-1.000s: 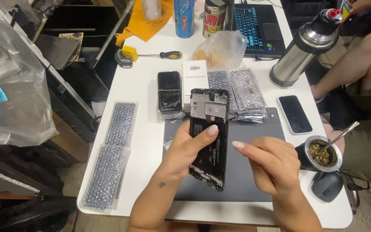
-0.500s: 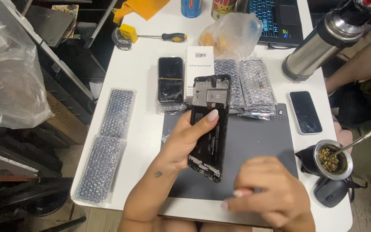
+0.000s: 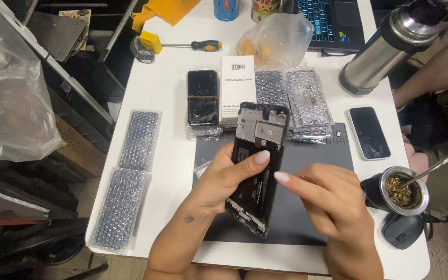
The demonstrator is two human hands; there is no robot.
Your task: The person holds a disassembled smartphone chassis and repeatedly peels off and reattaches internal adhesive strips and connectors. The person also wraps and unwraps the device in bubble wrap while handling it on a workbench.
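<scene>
Above the grey mat (image 3: 312, 155) you held the opened phone (image 3: 257, 166), internals up, left hand (image 3: 229, 179) fingers clamped round its edge. Your right hand (image 3: 327, 199) sat just beside it, fingers curled, index pointing at it, holding nothing visible. White counter (image 3: 162, 98) underneath.

White slim box (image 3: 238, 88) beside cracked black screen (image 3: 203, 97).

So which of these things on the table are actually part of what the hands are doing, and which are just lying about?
In use:
- opened phone, held up in the left hand
- right hand, forefinger at the phone's edge
- grey work mat beneath

Lying about:
- cracked phone
- white box
- bubble-wrap pouches
- screwdriver
- steel flask
- white-edged phone
- cup with metal straw
- laptop
</scene>
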